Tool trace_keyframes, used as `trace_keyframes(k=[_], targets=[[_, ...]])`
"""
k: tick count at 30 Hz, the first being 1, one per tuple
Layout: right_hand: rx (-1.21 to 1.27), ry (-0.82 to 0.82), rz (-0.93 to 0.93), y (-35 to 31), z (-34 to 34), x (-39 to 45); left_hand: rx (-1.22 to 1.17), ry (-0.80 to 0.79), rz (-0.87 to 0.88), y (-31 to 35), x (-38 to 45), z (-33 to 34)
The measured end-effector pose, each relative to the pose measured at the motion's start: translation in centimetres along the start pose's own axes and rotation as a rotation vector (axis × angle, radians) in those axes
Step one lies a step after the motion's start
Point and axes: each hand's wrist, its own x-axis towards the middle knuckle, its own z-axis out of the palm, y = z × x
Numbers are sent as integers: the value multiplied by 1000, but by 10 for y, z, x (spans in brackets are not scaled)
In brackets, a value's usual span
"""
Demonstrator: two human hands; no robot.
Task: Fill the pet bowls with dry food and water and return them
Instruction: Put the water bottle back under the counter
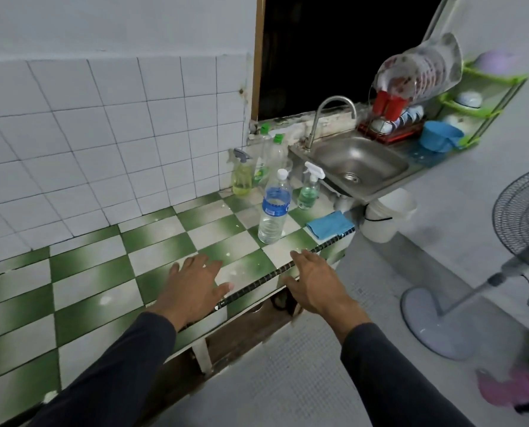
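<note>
two hands – left hand [195, 285], right hand [314, 283] – fingers spread, empty; water bottle [274, 208] clear, part full.

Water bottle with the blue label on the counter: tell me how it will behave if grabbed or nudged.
The water bottle is tall and narrow, so a nudge near the cap could tip it. Water fills it well up, so it is probably heavy. Its thin clear plastic may flex under a squeeze.

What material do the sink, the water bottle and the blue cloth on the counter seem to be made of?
The sink looks like stainless steel: grey, brushed, with dull reflections. The water bottle seems to be clear plastic, since the water shows through its thin wall under a blue label and white cap. The blue cloth looks like soft, matte fabric, possibly microfibre, folded flat.
</note>
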Motion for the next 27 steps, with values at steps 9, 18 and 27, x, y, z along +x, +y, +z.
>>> trace_keyframes(k=[9,18,27], targets=[[183,62,35,31,-28,82,-66,34,51,14,102,2],[270,60,52,41,-46,167,-198,24,108,12,207,4],[660,58,118,39,-43,229,-543,-82,86,15,276,21]])
